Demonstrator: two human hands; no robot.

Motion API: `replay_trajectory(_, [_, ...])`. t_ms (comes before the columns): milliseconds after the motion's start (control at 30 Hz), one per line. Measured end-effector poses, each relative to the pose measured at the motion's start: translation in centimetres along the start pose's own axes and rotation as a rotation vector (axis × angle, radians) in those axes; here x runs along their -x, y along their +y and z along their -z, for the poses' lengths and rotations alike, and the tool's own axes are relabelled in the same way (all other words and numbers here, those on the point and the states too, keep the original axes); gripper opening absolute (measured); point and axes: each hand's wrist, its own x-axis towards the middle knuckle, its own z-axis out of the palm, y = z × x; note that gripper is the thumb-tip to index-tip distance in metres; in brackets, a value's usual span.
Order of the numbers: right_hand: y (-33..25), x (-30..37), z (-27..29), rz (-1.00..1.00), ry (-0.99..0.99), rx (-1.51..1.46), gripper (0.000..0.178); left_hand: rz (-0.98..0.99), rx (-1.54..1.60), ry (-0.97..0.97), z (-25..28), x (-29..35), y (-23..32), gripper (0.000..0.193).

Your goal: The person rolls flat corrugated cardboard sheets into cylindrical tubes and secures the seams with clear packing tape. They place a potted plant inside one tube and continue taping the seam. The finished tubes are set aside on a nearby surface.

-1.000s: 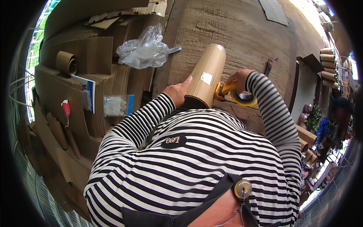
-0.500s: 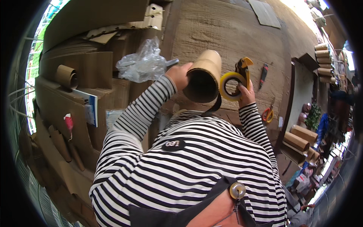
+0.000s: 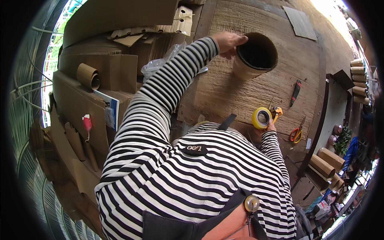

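Note:
A wide cardboard tube (image 3: 253, 69) stands on the wooden table, its dark open end facing up toward me. My left hand (image 3: 228, 43) reaches across to the tube's left rim, fingers against its edge; part of the grip is hidden. Close to my body, low on the right, my right hand (image 3: 271, 126) grips a tape dispenser (image 3: 277, 113) that carries a roll of yellow tape (image 3: 256, 118). The roll faces up, and most of the dispenser's handle is covered by my fingers.
Right of the tube lies a red and black utility knife (image 3: 296, 93), with orange-handled scissors (image 3: 296, 135) nearer me. Stacked cardboard sheets (image 3: 90, 64) and crumpled clear plastic (image 3: 154, 68) occupy the left. A flat cardboard piece (image 3: 300, 23) lies at the far right; more tubes (image 3: 323, 165) sit lower right.
My left hand has carried the tube away from my body and to the right, and it now stands upright. My right hand has lowered the tape dispenser toward me.

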Motion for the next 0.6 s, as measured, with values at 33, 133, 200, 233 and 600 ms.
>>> replay_trajectory(33, [-0.5,1.9,-0.6,-0.174,-0.116,-0.057,0.040,-0.027,0.147,0.045,0.2,0.6,-1.9,0.085])
replay_trajectory(133, [0.0,3.2,-1.9,-0.156,0.238,0.321,0.044,-0.118,0.434,-0.002,-0.1,0.1,-7.5,0.096])
replay_trajectory(200, [-0.1,3.7,-0.4,-0.116,0.121,0.534,0.061,-0.113,0.529,-0.058,-1.3,-0.5,-10.9,0.078])
replay_trajectory(233, [-0.2,4.0,-0.4,-0.092,0.118,0.665,0.062,-0.080,0.505,-0.012,-2.3,-0.9,-12.8,0.061])
replay_trajectory(600, [4.2,-1.2,10.7,0.256,0.172,1.432,0.070,0.468,-0.687,0.275,-9.9,-2.7,-29.6,0.028])
